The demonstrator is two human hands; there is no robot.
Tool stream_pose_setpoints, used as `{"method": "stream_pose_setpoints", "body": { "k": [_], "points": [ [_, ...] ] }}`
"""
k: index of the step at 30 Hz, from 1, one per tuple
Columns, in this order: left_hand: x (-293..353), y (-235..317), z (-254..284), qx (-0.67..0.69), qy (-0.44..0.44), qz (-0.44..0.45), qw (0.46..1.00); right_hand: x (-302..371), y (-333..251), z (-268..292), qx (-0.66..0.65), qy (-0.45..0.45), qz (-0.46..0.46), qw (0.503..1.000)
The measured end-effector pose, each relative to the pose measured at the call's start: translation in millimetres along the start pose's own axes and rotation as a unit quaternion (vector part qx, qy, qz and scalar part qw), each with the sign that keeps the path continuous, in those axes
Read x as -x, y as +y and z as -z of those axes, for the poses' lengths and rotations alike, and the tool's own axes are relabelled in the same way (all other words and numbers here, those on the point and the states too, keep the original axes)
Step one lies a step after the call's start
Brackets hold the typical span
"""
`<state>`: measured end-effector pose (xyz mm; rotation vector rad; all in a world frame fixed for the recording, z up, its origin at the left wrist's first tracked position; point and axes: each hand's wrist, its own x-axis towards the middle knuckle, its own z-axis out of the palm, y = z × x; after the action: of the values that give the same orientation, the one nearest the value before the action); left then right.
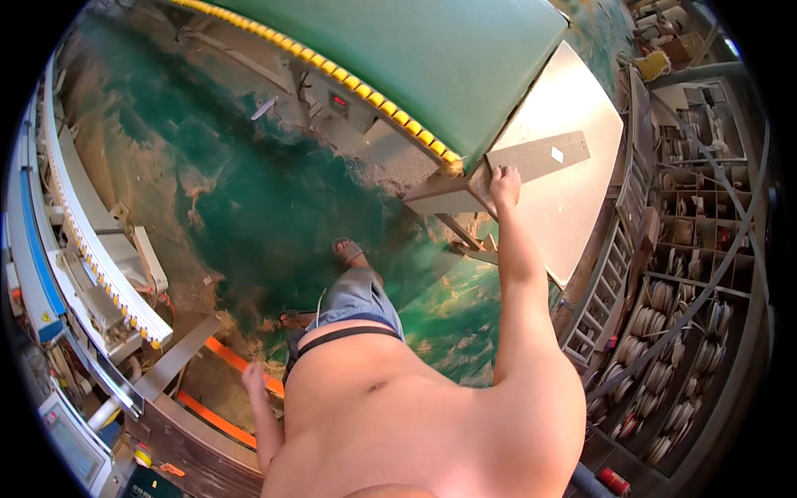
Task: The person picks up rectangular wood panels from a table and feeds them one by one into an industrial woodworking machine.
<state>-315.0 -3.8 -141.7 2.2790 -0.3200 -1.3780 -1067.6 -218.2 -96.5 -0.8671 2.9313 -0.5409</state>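
My right arm reaches forward, and my right hand (505, 186) has its fingers curled at the near left end of a flat grey-brown board (538, 156). This narrow board lies on a pale tabletop (573, 108) and carries a small white diamond-shaped label. Low at my left side hangs my left hand (253, 378), its fingers curled in with nothing visible in them. It is nearest to an orange bar (237, 361) and touches nothing that I can see.
A green machine bed (398, 50) with a row of yellow rollers (357, 83) adjoins the tabletop. On the left stands a long curved-looking machine (100, 241) with a screen (70, 440). Shelves of rolled edging (656, 332) and a ladder (602, 290) line the right. Dust covers the green floor (257, 207).
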Motion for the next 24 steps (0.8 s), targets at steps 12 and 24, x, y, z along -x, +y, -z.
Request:
{"method": "stream_pose_setpoints", "body": {
  "k": [12, 24],
  "points": [
    [53.9, 234.7, -198.3, -0.232, -0.187, -0.221, 0.929, 152.6, 78.0, 69.0, -0.032, 0.073, 0.074, 0.994],
    [29.4, 140.8, -152.2, -0.432, -0.140, -0.171, 0.874, 136.1, 39.9, 60.3, -0.325, -0.004, -0.485, 0.812]
  ]
}}
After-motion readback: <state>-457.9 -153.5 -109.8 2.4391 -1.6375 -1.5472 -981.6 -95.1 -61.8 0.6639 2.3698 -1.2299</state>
